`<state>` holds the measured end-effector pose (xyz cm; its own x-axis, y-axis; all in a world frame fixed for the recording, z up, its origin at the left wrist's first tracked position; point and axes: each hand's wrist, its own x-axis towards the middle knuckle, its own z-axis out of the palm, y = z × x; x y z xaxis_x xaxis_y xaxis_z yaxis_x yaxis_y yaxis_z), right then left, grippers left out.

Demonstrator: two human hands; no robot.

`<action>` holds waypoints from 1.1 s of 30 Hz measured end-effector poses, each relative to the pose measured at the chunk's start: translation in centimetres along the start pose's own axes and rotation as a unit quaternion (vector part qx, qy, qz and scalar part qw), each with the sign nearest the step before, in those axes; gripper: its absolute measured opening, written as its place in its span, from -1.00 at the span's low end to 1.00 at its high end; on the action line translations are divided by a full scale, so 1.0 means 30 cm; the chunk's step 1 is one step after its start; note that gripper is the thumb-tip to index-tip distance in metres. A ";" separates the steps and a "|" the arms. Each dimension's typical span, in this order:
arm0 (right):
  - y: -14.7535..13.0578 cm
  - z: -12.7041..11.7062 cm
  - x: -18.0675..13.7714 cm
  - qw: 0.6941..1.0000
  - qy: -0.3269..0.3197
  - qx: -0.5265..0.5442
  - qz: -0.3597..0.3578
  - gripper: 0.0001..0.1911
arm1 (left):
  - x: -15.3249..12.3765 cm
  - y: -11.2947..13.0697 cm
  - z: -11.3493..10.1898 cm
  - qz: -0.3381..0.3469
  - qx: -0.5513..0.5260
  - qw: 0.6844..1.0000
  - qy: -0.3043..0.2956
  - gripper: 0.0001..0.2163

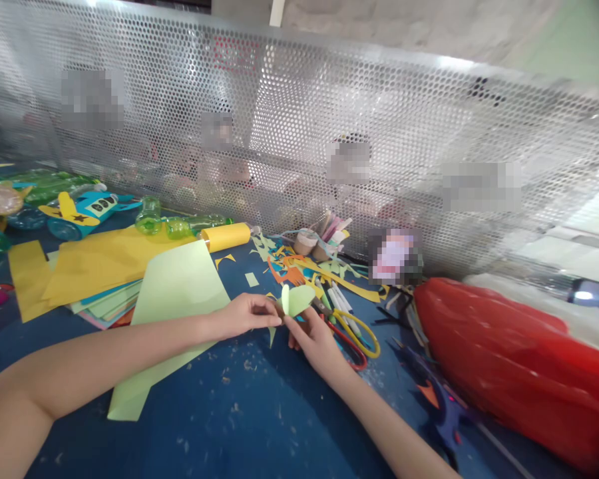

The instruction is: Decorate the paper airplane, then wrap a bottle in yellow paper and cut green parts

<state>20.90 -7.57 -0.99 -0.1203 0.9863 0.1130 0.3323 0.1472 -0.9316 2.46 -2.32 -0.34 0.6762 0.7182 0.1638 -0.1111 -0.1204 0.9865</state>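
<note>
My left hand (247, 313) pinches the left side of a small light-green paper cut-out (295, 299) held just above the blue table (239, 412). My right hand (317, 340) grips the same cut-out from below and right, fingers closed on it. A large light-green paper sheet (172, 293) lies under my left forearm. Scissors with yellow handles (357, 327) and red handles (349, 349) lie just right of my right hand.
Yellow paper sheets (100, 266), a yellow paper roll (227, 236), green plastic bottles (180, 225) and a bottle-made toy plane (87, 209) lie at the left. Coloured paper scraps (299, 266) and pens lie behind. A red plastic bag (509, 359) is at right. A perforated metal screen (304, 120) backs the table.
</note>
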 end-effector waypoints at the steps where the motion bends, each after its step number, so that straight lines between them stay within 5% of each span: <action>1: 0.002 0.000 0.000 1.000 0.002 -0.003 0.005 -0.67 | 0.000 0.001 0.001 -0.002 -0.006 1.000 0.002 -0.77; 9: -0.004 0.005 -0.002 1.000 0.012 0.005 0.015 -0.66 | -0.003 0.006 0.009 -0.053 -0.043 0.997 0.044 -0.69; 16: -0.020 0.003 -0.007 1.000 -0.012 0.024 0.001 -0.68 | -0.013 0.029 0.011 -0.008 0.093 0.993 0.067 -0.77; 21: 0.000 0.001 0.000 0.997 0.041 0.054 0.030 -0.63 | -0.022 0.043 0.002 -0.052 0.130 0.985 0.101 -0.78; 25: 0.008 -0.005 0.007 0.991 0.093 0.093 0.040 -0.58 | -0.013 0.038 0.006 -0.075 0.038 0.988 0.128 -0.75; 29: 0.007 -0.012 0.015 0.979 0.153 0.131 0.043 -0.60 | -0.005 0.039 0.010 -0.088 -0.096 0.986 0.108 -0.57; 33: -0.006 -0.012 0.017 0.975 0.167 0.141 0.035 -0.62 | -0.012 0.054 0.007 -0.061 -0.069 0.995 0.038 -0.41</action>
<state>21.13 -7.08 -0.64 0.2204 0.9695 0.1077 0.0532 0.0983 -0.9937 2.19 -2.92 1.19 0.6344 0.7721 0.0366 -0.1340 0.0632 0.9890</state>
